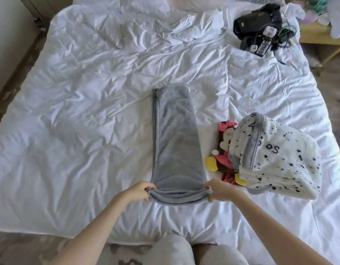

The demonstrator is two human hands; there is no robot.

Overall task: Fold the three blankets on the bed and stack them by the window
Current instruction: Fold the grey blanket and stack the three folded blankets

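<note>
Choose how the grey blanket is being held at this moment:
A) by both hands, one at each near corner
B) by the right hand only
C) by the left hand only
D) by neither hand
A: the left hand and the right hand each grip one near corner of the grey blanket, which lies as a long narrow strip on the bed.

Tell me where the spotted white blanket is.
Head view: spotted white blanket lies folded at right on the bed, partly over cartoon-mouse fabric, beside the grey blanket.
</note>
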